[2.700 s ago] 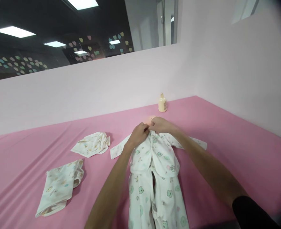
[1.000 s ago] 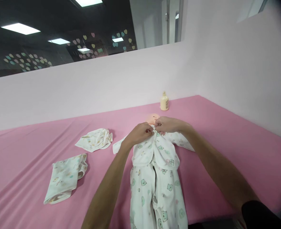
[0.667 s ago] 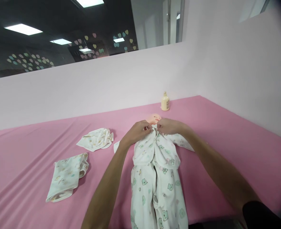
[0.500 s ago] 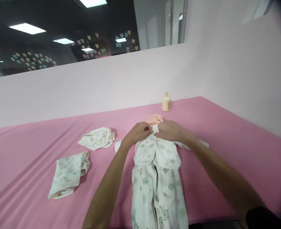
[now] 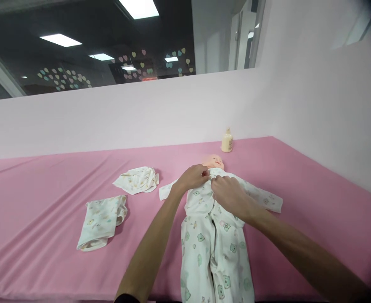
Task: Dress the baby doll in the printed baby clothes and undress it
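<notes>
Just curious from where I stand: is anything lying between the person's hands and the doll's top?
Nothing visible does. The left hand and right hand already rest on the doll's top. The two spare garments lie off to the left, the bottle behind.

Under my left hand (image 5: 192, 179) and right hand (image 5: 231, 195) the doll's suit (image 5: 212, 235) is white, printed with small green bear faces and a few pink marks; the table cover (image 5: 314, 189) is plain pink; the folded garment (image 5: 101, 219) and crumpled garment (image 5: 137, 180) are white with pale yellowish-green prints; the bottle (image 5: 227, 142) is cream; the wall (image 5: 160, 113) is pale pinkish white.
</notes>
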### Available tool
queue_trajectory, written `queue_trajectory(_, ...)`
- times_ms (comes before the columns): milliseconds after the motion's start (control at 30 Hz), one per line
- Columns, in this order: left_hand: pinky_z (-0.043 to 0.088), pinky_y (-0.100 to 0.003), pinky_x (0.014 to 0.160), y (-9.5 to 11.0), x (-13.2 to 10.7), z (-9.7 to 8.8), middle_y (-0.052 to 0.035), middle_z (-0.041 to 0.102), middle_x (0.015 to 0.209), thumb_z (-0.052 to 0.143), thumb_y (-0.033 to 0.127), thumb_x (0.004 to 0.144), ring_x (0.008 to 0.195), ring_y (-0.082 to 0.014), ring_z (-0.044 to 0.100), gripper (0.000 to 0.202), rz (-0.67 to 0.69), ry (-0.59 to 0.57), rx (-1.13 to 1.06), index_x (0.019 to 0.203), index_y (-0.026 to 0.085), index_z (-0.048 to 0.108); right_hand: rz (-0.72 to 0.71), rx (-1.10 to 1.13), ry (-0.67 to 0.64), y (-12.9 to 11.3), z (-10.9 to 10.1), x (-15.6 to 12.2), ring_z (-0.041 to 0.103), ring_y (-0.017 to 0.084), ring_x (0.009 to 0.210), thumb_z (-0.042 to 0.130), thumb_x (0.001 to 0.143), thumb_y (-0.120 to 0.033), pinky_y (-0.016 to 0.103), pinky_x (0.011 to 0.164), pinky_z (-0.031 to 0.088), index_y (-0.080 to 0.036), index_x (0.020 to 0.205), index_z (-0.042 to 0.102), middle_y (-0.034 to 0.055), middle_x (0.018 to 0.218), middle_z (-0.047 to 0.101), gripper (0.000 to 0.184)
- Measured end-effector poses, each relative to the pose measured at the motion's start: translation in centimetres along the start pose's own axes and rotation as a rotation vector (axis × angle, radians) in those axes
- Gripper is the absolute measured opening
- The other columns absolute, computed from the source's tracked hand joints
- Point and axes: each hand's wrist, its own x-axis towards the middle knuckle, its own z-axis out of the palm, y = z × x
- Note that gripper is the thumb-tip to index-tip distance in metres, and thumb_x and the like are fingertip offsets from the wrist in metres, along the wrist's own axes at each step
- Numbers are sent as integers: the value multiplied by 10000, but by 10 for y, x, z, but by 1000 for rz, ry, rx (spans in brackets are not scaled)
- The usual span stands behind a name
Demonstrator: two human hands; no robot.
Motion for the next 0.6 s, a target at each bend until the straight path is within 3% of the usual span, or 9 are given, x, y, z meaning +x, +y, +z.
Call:
queue_trajectory(133, 385, -288, 652, 4, -5, -6, -30, 661, 890, 507, 243, 806, 800, -180, 578, 137, -6, -59, 54, 795, 199, 636, -24, -90, 2, -8, 3, -4, 642, 224, 770, 538, 754, 21, 275, 586, 356, -118, 885, 652, 149, 854, 661, 222)
queue_trajectory(233, 405, -301, 729, 11, -13, -15, -47, 673, 1046, 546, 243, 786, 946, -215, 593, 240, 21, -114, 88, 982, 221, 683, -43, -68, -4, -2, 3, -2, 640, 215, 755, 512, 788, -7, 274, 588, 349, -131, 812, 647, 149, 847, 669, 185)
queue_trajectory(300, 400, -298, 702, 19, -20, -19, -53, 679, 1004, 564, 249, 774, 922, -220, 597, 222, 68, -137, 94, 957, 219, 687, -15, 1, 9, 7, 4, 2, 616, 203, 693, 486, 823, -69, 281, 556, 312, -147, 754, 619, 128, 804, 664, 169)
queue_trajectory(433, 344, -296, 586, 32, -35, -16, -48, 612, 716, 517, 210, 788, 703, -187, 564, 132, 124, -163, 175, 685, 190, 596, 98, 341, -14, 29, 12, 9, 545, 155, 602, 486, 836, -209, 270, 515, 263, -183, 677, 530, 45, 689, 625, 167)
queue_trajectory(600, 383, -284, 640, 31, -44, 6, -59, 632, 949, 512, 231, 841, 880, -197, 584, 121, 156, -32, 325, 824, 173, 617, 123, 820, -121, 49, 26, 10, 569, 155, 626, 483, 855, -299, 250, 560, 371, -184, 768, 558, 8, 668, 615, 162)
